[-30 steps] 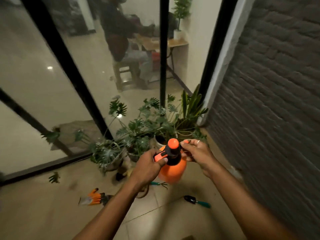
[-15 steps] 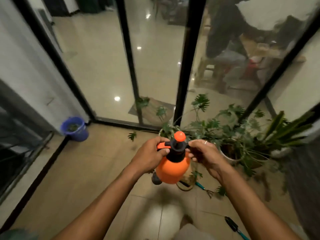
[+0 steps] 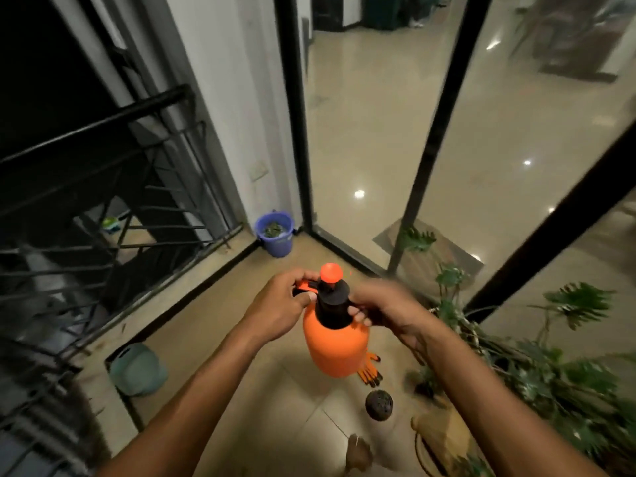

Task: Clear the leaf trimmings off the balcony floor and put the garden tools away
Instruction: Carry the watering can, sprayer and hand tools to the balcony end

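I hold an orange spray bottle [image 3: 335,346] with a black pump head and orange knob in front of me, above the balcony floor. My left hand [image 3: 277,309] grips the orange trigger handle on the left of the head. My right hand [image 3: 385,309] curls round the black collar from the right. Orange garden gloves [image 3: 370,371] lie on the tiles just behind the bottle. A blue bucket [image 3: 275,234] with green leaf trimmings inside stands in the far corner.
Potted plants [image 3: 550,366] crowd the right side along the glass wall [image 3: 378,132]. A black metal railing [image 3: 86,208] runs along the left. A teal object [image 3: 137,368] lies by the railing. A dark round item [image 3: 378,404] sits on the tiles.
My view has swung left, away from the plants toward the railing corner and blue bucket. Both hands have kept hold of the spray bottle throughout.
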`<move>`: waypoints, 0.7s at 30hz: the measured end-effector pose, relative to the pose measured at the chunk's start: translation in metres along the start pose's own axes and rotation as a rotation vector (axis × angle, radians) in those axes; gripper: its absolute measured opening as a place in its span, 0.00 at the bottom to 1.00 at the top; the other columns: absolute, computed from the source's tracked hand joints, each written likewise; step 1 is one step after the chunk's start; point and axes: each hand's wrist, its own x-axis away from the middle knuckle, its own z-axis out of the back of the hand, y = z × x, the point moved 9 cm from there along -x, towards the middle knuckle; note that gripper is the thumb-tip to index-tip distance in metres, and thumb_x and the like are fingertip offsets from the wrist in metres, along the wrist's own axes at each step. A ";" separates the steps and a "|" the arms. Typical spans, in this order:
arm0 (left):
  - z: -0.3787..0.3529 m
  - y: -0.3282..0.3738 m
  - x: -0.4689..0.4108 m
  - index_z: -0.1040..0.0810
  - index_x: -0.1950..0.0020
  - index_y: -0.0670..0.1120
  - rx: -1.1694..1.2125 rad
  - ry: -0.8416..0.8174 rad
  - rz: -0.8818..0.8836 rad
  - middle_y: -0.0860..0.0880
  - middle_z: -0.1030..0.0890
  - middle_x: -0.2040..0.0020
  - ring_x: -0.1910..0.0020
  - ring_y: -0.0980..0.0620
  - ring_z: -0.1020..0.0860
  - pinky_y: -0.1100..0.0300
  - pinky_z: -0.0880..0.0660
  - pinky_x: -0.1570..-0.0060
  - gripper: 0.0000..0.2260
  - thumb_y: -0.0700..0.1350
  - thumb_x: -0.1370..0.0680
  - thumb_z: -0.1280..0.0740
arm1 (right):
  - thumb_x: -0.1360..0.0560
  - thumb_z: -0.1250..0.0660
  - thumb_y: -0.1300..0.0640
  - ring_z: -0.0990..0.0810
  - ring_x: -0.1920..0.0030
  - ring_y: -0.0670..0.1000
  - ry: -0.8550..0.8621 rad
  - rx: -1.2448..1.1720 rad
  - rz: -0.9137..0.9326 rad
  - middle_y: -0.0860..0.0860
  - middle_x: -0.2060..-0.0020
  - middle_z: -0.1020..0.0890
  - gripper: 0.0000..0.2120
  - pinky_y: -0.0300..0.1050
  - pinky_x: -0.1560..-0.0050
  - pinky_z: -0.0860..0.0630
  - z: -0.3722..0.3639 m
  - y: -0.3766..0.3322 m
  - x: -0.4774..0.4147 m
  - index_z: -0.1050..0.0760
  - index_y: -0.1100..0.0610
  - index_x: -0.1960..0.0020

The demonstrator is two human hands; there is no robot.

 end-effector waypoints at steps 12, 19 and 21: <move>0.102 -0.083 -0.017 0.19 0.37 0.52 0.595 0.544 0.451 0.51 0.16 0.45 0.50 0.51 0.21 0.55 0.22 0.53 0.10 0.50 0.15 0.36 | 0.25 0.31 0.61 0.23 0.66 0.52 -0.350 0.243 0.053 0.61 0.63 0.15 0.18 0.40 0.68 0.30 -0.134 -0.072 -0.114 0.24 0.54 0.74; 0.158 -0.145 -0.032 0.14 0.46 0.47 0.734 0.719 0.557 0.47 0.14 0.58 0.59 0.49 0.24 0.57 0.28 0.60 0.06 0.46 0.19 0.30 | 0.26 0.31 0.61 0.24 0.69 0.52 -0.457 0.417 0.099 0.60 0.65 0.15 0.17 0.41 0.67 0.31 -0.213 -0.077 -0.163 0.21 0.54 0.73; 0.172 -0.162 -0.038 0.13 0.49 0.48 0.722 0.718 0.591 0.47 0.12 0.56 0.56 0.50 0.20 0.58 0.25 0.53 0.06 0.48 0.22 0.26 | 0.27 0.30 0.60 0.23 0.68 0.54 -0.467 0.464 0.103 0.63 0.66 0.16 0.11 0.42 0.68 0.31 -0.233 -0.075 -0.178 0.19 0.59 0.69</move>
